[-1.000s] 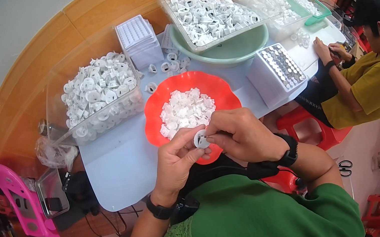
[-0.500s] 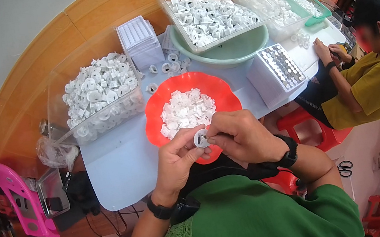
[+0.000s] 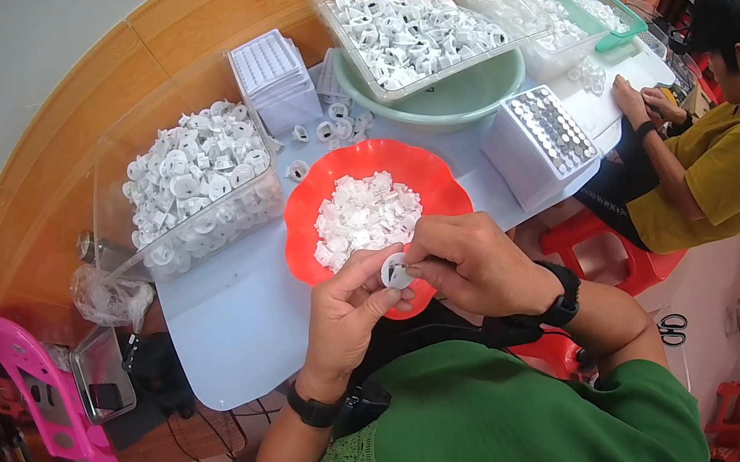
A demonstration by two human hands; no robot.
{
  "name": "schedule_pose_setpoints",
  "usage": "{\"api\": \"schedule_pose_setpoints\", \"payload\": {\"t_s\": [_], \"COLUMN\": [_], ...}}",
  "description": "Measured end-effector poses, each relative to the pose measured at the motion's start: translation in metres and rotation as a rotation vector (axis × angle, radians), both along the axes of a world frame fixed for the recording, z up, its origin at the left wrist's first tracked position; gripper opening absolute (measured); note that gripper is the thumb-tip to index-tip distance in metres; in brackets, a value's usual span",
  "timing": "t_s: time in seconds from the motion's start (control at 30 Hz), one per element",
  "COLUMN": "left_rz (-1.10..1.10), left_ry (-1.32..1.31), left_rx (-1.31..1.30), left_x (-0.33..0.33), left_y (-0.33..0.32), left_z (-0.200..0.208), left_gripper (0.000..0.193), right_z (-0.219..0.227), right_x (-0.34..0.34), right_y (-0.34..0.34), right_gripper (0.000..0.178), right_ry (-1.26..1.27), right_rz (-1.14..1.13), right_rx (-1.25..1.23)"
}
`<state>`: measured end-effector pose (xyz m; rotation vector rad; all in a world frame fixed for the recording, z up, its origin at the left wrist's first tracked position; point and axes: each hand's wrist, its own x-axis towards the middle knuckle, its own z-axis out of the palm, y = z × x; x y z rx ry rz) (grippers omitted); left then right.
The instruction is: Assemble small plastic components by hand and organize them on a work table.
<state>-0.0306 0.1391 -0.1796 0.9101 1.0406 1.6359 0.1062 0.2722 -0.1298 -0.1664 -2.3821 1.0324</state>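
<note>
Between the fingers of my left hand (image 3: 349,309) is a round white plastic part (image 3: 394,272) with a dark slot in its face. The fingertips of my right hand (image 3: 469,258) are pinched together against the right side of that part; whatever small thing they may hold is too small to make out. Both hands hover over the near rim of a red scalloped bowl (image 3: 301,233). Inside the bowl lies a heap of small white plastic pieces (image 3: 366,217).
On the blue-grey table (image 3: 227,345) stand a clear bin (image 3: 234,215) of round white parts, a stack of white trays (image 3: 278,89), a pale green basin (image 3: 456,102) under another clear bin (image 3: 422,78), and a white block of silvery pieces (image 3: 525,154). A co-worker (image 3: 714,160) sits at right.
The round white part has turned slightly between my fingers, so its slot faces differently. Both hands stay in nearly the same place.
</note>
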Motion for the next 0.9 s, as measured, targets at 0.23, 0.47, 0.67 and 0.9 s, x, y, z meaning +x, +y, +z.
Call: {"api": "schedule_pose_setpoints", "payload": {"t_s": [0.23,0.47,0.67,0.9], "left_rz": [-0.009,0.015,0.064,0.212], "left_ry": [0.020,0.007,-0.021,0.154], "left_rx": [0.007,0.002,0.020,0.033], "left_x": [0.000,0.003,0.006,0.010], "left_y": [0.001,0.001,0.002,0.002], "left_z": [-0.002,-0.002,-0.001,0.005], "left_gripper": [0.041,0.041,0.035,0.028], "right_z": [-0.004,-0.012,-0.013,-0.020], "right_x": [-0.002,-0.004,-0.005,-0.009], "right_y": [0.000,-0.008,-0.013,-0.017], "right_gripper": [0.012,0.014,0.016,0.016], "right_ry": [0.042,0.070,0.053,0.151], "right_rz": [-0.002,-0.088,-0.146,-0.163], "right_rx": [0.021,0.125,0.111,-0.146]}}
